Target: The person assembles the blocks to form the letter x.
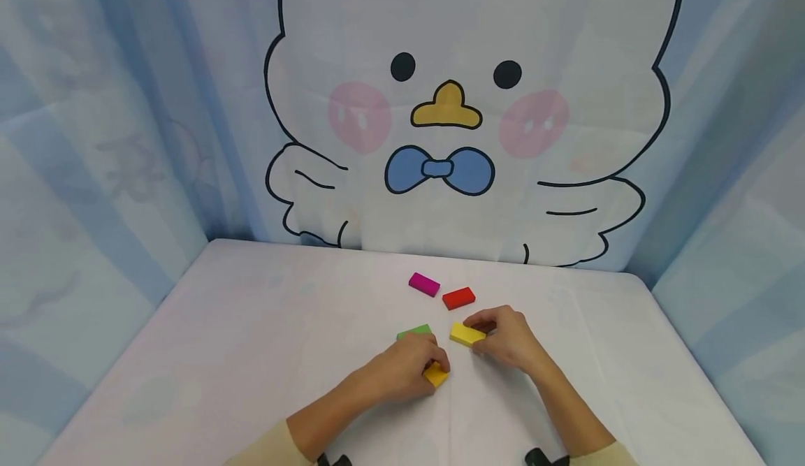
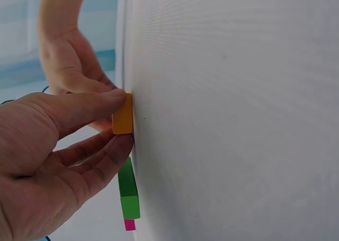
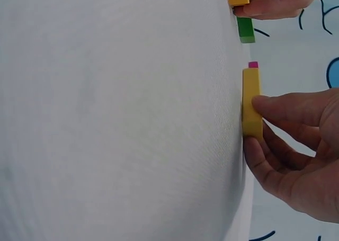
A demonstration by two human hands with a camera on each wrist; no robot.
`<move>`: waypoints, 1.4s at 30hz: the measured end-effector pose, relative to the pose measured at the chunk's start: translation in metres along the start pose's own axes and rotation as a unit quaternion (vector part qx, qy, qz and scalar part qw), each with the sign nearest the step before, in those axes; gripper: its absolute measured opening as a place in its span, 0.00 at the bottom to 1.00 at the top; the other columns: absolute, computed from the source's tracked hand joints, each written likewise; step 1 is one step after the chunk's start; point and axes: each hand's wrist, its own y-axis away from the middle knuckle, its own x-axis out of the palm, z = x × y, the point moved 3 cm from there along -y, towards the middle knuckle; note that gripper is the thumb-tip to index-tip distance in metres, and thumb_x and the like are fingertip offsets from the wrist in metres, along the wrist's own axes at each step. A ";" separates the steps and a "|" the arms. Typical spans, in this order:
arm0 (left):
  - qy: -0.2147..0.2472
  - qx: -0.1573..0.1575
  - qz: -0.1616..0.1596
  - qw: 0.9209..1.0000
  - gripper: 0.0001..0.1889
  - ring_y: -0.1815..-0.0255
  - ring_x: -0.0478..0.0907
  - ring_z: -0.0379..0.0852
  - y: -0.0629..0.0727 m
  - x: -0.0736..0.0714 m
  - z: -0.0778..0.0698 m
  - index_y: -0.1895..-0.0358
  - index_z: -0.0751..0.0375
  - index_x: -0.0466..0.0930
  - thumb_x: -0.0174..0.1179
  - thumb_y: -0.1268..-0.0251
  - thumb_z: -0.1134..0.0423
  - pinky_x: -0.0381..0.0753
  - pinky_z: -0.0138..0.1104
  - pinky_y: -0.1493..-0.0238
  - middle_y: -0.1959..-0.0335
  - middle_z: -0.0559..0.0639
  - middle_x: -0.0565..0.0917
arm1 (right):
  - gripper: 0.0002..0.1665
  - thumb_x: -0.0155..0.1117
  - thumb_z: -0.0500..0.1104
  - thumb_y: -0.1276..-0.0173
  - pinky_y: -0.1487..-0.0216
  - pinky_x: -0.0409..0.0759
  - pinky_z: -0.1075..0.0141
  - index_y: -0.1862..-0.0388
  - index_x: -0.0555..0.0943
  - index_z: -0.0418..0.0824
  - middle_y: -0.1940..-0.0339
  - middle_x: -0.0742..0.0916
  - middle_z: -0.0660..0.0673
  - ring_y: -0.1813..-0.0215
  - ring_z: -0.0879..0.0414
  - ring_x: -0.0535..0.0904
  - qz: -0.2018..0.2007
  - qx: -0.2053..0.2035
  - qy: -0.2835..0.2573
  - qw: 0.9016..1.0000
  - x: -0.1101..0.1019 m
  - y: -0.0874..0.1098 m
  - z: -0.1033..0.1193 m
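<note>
Holding two of five visible blocks, leaving three unheld on white table point(image 1: 283, 340). Pinching orange block point(image 1: 436, 375) in left hand point(image 1: 407, 365), nearest of the group; pinching yellow block point(image 1: 464, 334) in right hand point(image 1: 506, 340), farther and rightward. Noting green block point(image 1: 415, 330) just beyond left hand, magenta block point(image 1: 424, 284) and red block point(image 1: 459, 298) lying farther. Seeing no container.

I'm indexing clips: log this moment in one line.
left hand: pinches orange block; right hand: pinches yellow block; unheld: green block, red block, magenta block
</note>
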 end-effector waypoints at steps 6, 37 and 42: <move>-0.001 0.010 0.002 1.000 0.15 0.63 0.74 0.32 0.001 -0.001 0.002 0.52 0.50 0.91 0.76 0.42 0.68 0.78 0.21 0.58 0.63 0.37 0.80 | 0.19 0.78 0.31 0.40 0.47 0.87 0.58 0.50 0.90 0.43 0.58 0.90 0.50 0.54 0.55 0.81 -0.001 0.000 0.002 1.000 0.000 -0.001 0.000; -0.138 0.011 0.114 0.984 0.35 0.18 0.64 0.50 0.053 -0.001 0.004 0.22 0.31 0.67 0.69 0.30 0.51 0.70 0.52 0.23 0.19 0.30 0.62 | 0.19 0.78 0.32 0.41 0.50 0.87 0.60 0.50 0.90 0.43 0.59 0.89 0.49 0.55 0.55 0.81 -0.008 0.001 0.000 1.000 -0.001 0.000 0.001; -0.138 -0.001 0.125 0.983 0.36 0.18 0.63 0.53 0.054 0.001 0.007 0.21 0.29 0.65 0.67 0.30 0.48 0.68 0.60 0.24 0.18 0.28 0.60 | 0.18 0.78 0.32 0.41 0.50 0.87 0.60 0.51 0.90 0.43 0.60 0.89 0.49 0.56 0.54 0.81 -0.009 0.007 -0.003 1.000 -0.001 0.001 0.001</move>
